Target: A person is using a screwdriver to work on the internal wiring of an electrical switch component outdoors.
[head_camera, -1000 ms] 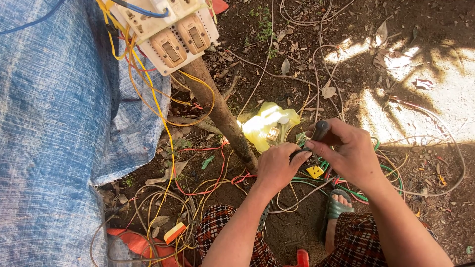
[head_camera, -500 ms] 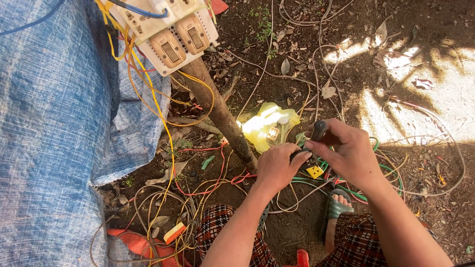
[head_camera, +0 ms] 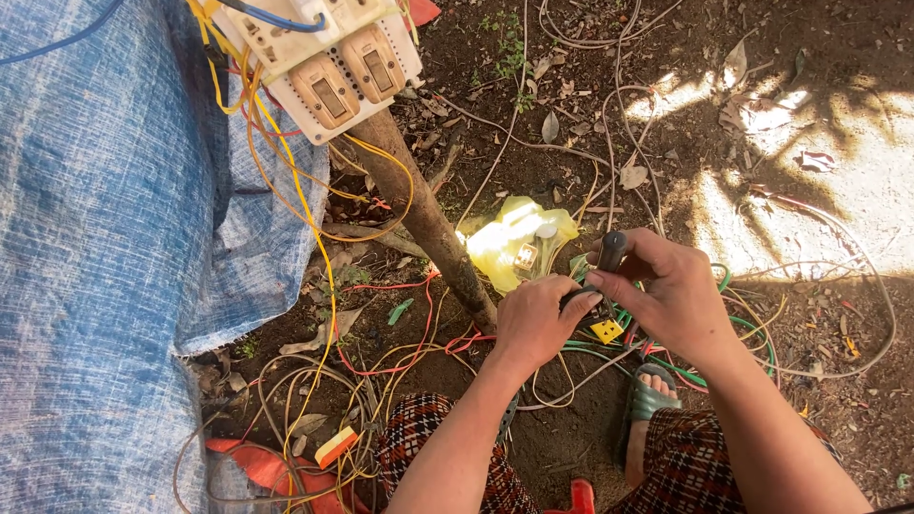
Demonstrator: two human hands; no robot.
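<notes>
A: Two hands, close together, low centre of the ground patch. Right hand is wrapped around a dark tool handle, looks like a screwdriver grip, rounded top poking out above the fist.

B: Axis of the tool?

A: Handle end up and away from the person, shaft running down and left toward the left hand. Tip hidden between the two hands.

B: Left hand state?

A: Closed narrow, fingers pinched on something small and dark right where the tool points. Cannot tell what it is, mostly covered. So the worked piece lies just left of the right hand, touching or nearly.

B: Yellow bit below?

A: Small yellow square part, hard plastic, lying on the wires just under both hands. Neither hand holds it.

B: Surroundings, quick.

A: Bare dark soil, dry leaves, tangle of thin insulated wires, green wires under the right hand, red and yellow ones running off to the left. Crumpled yellow plastic bag just above the left hand. Rough wooden post slanting up to a white switch board with beige switches. Blue woven tarp along the left edge. Checked fabric on the knees, green sandal below the right wrist.
</notes>
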